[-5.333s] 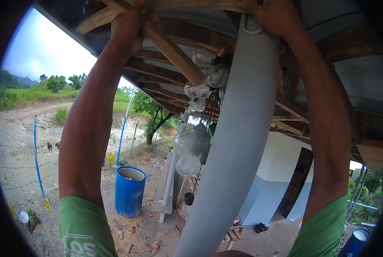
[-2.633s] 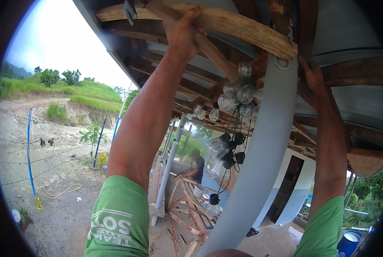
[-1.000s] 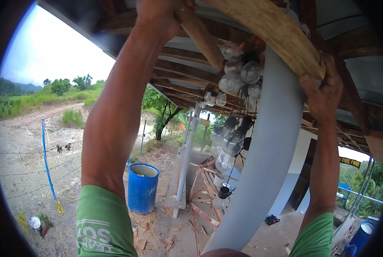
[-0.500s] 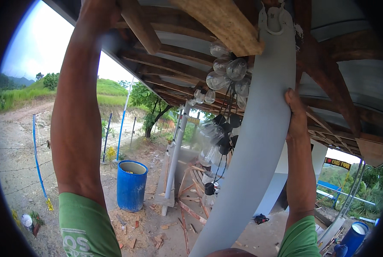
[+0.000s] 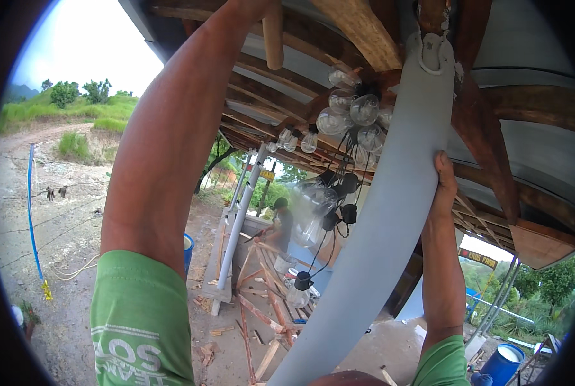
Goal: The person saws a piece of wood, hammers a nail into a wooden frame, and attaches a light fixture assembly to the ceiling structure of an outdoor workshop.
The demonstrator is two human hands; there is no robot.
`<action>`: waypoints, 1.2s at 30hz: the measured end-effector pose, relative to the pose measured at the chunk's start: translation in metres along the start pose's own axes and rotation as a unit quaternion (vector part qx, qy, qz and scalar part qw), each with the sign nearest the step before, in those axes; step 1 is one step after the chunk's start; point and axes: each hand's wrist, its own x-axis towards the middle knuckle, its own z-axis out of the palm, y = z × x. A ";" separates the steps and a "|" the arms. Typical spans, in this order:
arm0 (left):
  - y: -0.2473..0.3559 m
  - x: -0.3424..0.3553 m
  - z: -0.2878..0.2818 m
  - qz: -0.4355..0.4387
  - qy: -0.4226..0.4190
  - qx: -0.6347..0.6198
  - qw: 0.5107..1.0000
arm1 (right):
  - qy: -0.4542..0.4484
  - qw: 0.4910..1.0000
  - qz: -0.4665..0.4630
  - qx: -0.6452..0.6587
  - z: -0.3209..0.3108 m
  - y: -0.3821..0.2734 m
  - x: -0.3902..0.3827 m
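Note:
My left arm reaches up to the top edge of the view. My left hand (image 5: 256, 6) is mostly cut off there, closed around a round wooden handle (image 5: 273, 40) that points down; the tool's other end is out of view. A thick grey post (image 5: 384, 193) rises from the lower middle to the roof beams, with a U-shaped notch and a pale ring at its top. Against the post's right side my right hand (image 5: 445, 177) holds on, thumb upward, its other fingers hidden. Beside the post hangs a bunch of clear light bulbs (image 5: 348, 112) on black cords.
Wooden rafters (image 5: 364, 29) cross overhead under metal roofing. Below are a stack of timber pieces (image 5: 268, 289), a thin grey post (image 5: 239, 222) and a crouching person (image 5: 281, 225) beyond. A blue drum (image 5: 503, 363) stands lower right. Wire fencing (image 5: 56, 193) runs at left.
My view has turned left to right, bringing the crouching person into sight. My left hand and the wooden handle have shifted right, toward the post. My right hand stays on the post.

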 end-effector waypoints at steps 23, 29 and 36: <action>-0.049 -0.001 0.008 -0.082 0.037 -0.058 0.994 | 0.019 0.996 -0.064 -0.061 -0.003 -0.002 -0.001; -0.052 -0.001 0.008 -0.033 0.052 -0.060 0.996 | 0.062 0.994 -0.068 -0.051 0.000 -0.001 0.001; -0.060 0.004 0.012 -0.008 0.054 -0.091 0.994 | 0.064 0.992 -0.070 -0.079 -0.007 -0.004 0.000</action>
